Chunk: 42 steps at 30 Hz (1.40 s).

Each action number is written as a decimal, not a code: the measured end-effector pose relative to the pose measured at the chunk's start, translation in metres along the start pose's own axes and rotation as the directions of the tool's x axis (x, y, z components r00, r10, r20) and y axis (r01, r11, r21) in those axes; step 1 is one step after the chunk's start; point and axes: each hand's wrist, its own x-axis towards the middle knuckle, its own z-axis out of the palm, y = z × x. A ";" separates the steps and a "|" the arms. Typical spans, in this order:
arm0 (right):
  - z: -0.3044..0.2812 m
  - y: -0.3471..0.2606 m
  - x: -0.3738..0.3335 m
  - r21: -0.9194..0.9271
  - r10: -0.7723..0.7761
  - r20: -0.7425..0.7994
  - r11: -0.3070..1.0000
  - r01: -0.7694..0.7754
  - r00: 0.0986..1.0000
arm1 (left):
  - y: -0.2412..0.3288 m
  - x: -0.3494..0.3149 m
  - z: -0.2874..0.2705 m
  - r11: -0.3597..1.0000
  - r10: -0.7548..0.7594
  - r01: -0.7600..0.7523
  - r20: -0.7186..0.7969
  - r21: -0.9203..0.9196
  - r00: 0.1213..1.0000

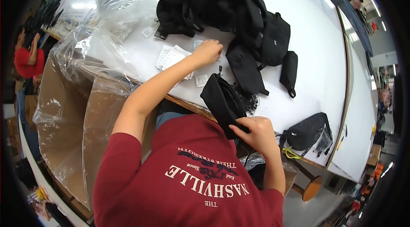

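My right hand [257, 133] grips the lower end of a black zippered pouch [215, 95], thumb on one side and fingers behind. The pouch hangs at the table's front edge with its long mouth spread apart. My left hand [208, 52] is over the table beside white printed labels [174, 58], its fingers curled together. What it pinches, if anything, is too small to make out. Right of it lie more black pouches [244, 68], next to a heap of black bags [213, 3]. Small black parts [252, 101] are partly hidden behind the pouch I hold.
Clear plastic covers a large cardboard box [68, 116] at my left, and more plastic film [124, 11] lies on the white table [314, 73]. A black bag [307, 132] sits near the right front edge, above a wooden stool [311, 187]. A person in red [30, 60] is far left.
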 end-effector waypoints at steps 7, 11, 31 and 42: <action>0.008 0.006 0.006 -0.095 -0.062 -0.009 0.994 0.061 0.998 | 0.000 0.001 -0.003 0.993 0.117 -0.118 -0.145 0.003 0.982; 0.009 0.007 0.009 -0.235 -0.104 0.001 0.967 0.101 0.995 | 0.007 0.002 -0.032 0.971 -0.105 0.089 -0.061 -0.222 0.993; 0.017 -0.021 0.052 -0.151 -0.231 -0.437 0.972 0.182 0.870 | 0.099 -0.131 -0.042 -0.576 -0.265 -0.090 0.081 -0.812 0.961; 0.040 0.007 0.037 0.258 0.154 -0.718 0.965 0.055 0.679 | 0.116 -0.121 -0.076 -0.378 -0.296 0.062 0.183 -0.924 0.938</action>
